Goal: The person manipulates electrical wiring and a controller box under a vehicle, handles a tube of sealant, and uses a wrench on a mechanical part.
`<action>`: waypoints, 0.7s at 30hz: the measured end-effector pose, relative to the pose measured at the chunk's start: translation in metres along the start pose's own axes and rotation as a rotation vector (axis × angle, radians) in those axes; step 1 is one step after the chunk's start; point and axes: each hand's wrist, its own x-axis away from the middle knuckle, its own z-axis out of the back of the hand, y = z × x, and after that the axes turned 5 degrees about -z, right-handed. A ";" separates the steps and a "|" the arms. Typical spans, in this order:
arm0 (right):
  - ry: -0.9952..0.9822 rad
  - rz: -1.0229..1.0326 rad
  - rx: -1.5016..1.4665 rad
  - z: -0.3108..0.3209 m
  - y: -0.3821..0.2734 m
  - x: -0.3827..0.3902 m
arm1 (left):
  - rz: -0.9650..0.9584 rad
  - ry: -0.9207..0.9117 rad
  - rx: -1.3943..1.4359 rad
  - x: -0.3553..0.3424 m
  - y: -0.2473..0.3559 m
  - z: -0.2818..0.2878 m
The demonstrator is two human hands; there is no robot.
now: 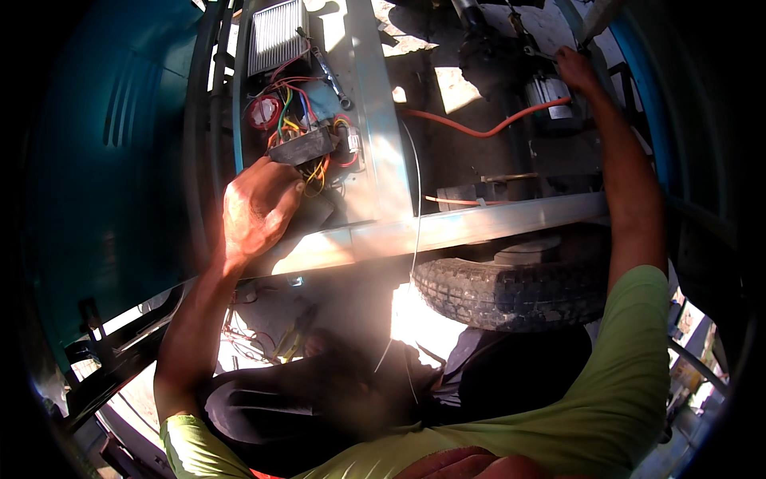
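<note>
My left hand (pixel 259 206) is curled closed against the near edge of a dark rectangular box (pixel 303 146), which has a bundle of coloured wires (pixel 289 120). Its fingertips are hidden, so what they grip cannot be made out. Far off to the right, my outstretched right hand (pixel 576 70) is closed around a silver wrench (pixel 539 53). The wrench's head points left, just above a dark cylindrical motor (pixel 550 100) with a pale label. Running left from the motor is a thick orange cable (pixel 479 132).
A second wrench (pixel 331 78) lies on the metal panel, near a finned silver unit (pixel 278 36) and a red round part (pixel 263 112). A pale frame bar (pixel 439 231) crosses before me, above a tyre (pixel 511 291). Thin wire (pixel 417 191) hangs over it. A teal panel (pixel 112 184) stands left.
</note>
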 end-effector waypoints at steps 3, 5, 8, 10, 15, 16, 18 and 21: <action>0.040 0.132 0.155 0.005 -0.011 0.007 | 0.038 -0.005 0.005 0.000 0.001 0.001; 0.024 0.179 0.333 0.011 -0.022 0.008 | 0.062 0.002 0.017 0.001 0.003 0.002; 0.029 0.227 0.515 0.015 -0.036 0.007 | 0.080 0.011 0.026 0.002 0.003 0.002; 0.018 0.233 0.547 0.011 -0.027 0.005 | 0.106 0.015 0.048 0.000 0.003 0.000; 0.049 0.189 0.522 0.003 -0.021 0.004 | 0.080 0.006 0.029 -0.001 0.005 0.002; 0.126 0.209 0.578 -0.001 -0.018 0.007 | 0.104 0.011 0.048 -0.001 0.004 0.000; 0.286 0.256 0.682 -0.004 -0.024 0.014 | 0.157 0.023 0.078 0.000 0.004 0.000; 0.145 0.242 0.585 0.009 -0.043 0.022 | 0.132 0.014 0.068 0.002 0.003 0.001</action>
